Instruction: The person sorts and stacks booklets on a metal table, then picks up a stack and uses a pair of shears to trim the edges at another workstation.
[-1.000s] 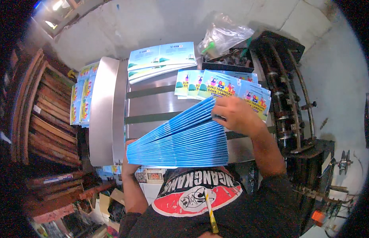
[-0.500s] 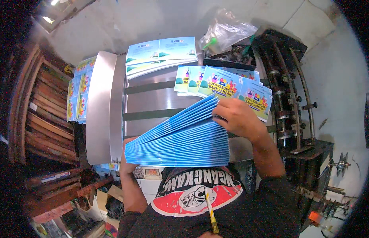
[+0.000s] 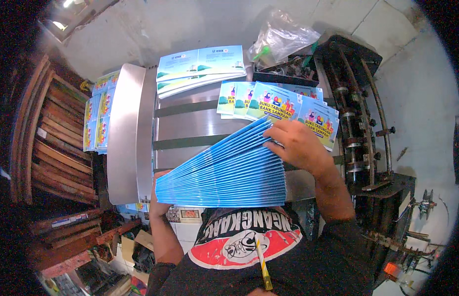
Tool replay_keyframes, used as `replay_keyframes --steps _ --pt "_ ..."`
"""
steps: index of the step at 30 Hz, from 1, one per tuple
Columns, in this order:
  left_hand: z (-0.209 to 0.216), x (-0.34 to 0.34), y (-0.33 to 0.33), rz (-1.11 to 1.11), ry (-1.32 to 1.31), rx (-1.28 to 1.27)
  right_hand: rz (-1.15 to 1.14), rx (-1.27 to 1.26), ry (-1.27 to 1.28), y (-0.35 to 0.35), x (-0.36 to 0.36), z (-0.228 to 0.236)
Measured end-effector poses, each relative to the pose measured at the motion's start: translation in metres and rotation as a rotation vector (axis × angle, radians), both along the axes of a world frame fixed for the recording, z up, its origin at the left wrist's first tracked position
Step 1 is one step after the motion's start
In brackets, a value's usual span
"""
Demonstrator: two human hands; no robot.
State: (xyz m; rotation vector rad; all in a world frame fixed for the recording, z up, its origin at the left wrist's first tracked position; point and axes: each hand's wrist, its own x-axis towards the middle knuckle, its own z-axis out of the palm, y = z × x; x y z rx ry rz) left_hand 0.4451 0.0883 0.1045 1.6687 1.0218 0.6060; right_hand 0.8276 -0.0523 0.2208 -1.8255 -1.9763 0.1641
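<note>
A thick stack of blue folded booklets (image 3: 219, 182) is fanned out in front of my torso, its edges spread apart on the right and gathered on the left. My left hand (image 3: 158, 207) is closed around the gathered left end, most of its fingers hidden by the stack. At the upper right corner, my right hand (image 3: 301, 145) has bent fingers on the upper booklets' edges, thumb and fingers pinching there. Just beyond that hand lie several loose booklets (image 3: 276, 101) with illustrated covers, overlapping on the metal table (image 3: 190, 129).
At the table's back is a pile of printed sheets (image 3: 200, 69). A clear plastic bag (image 3: 283, 39) rests on a dark tray at back right. Black machinery with rods (image 3: 355, 123) borders the right side. Left stand a curved metal panel (image 3: 126, 138), more printed stacks (image 3: 98, 113) and wooden slats (image 3: 64, 143).
My right hand has shifted slightly at the stack's upper right corner, its fingers now a little more spread along the booklet edges. My left hand stays on the left end.
</note>
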Motion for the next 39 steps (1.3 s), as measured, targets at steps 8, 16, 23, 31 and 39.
replay_keyframes --steps 8,16,23,31,39 --pt "-0.003 -0.001 0.002 -0.03 0.036 0.09 0.009 -0.019 -0.047 0.005 0.007 -0.004" --pt "-0.008 -0.003 0.005 -0.057 -0.012 0.047 -0.019 0.009 -0.125 0.007 0.007 -0.01" --pt "-0.001 0.0 0.002 -0.035 0.003 0.004 -0.707 0.42 0.69 -0.047 0.079 -0.025" --pt "-0.001 0.005 0.008 -0.065 -0.051 -0.054 -1.277 0.302 0.579 -0.116 0.179 -0.119" --pt "-0.034 -0.016 0.015 -0.069 -0.029 -0.023 -0.57 0.136 0.264 -0.016 0.081 -0.062"
